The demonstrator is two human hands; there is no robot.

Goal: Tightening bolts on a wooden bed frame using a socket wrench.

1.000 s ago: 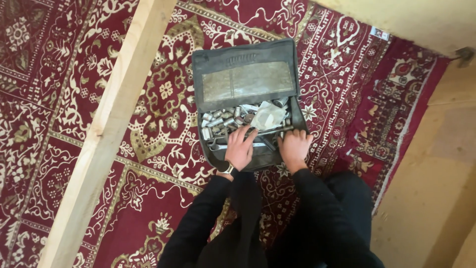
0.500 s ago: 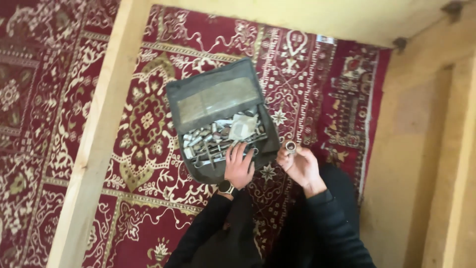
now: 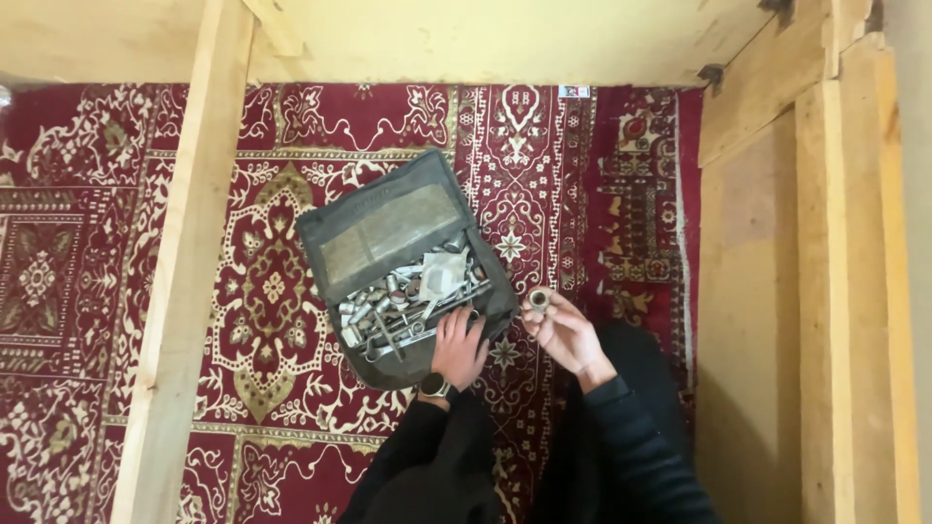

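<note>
Right hand (image 3: 568, 335) pinches a socket (image 3: 538, 300) in its fingers just right of the open case (image 3: 388, 228), left hand (image 3: 458, 347) resting flat-fingered, empty, among the tools (image 3: 403, 311) left inside.

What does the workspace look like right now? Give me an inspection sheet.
Surface: red patterned carpet.
Job's things: open grey tool case full of metal sockets and wrenches; one socket out.
Clutter: crumpled paper in the case.
Hands: left hand rests in the case; right hand holds the socket beside it.
Cables: nothing seen.
Surroundings: wooden beam on the left, wooden panels on the right.
</note>
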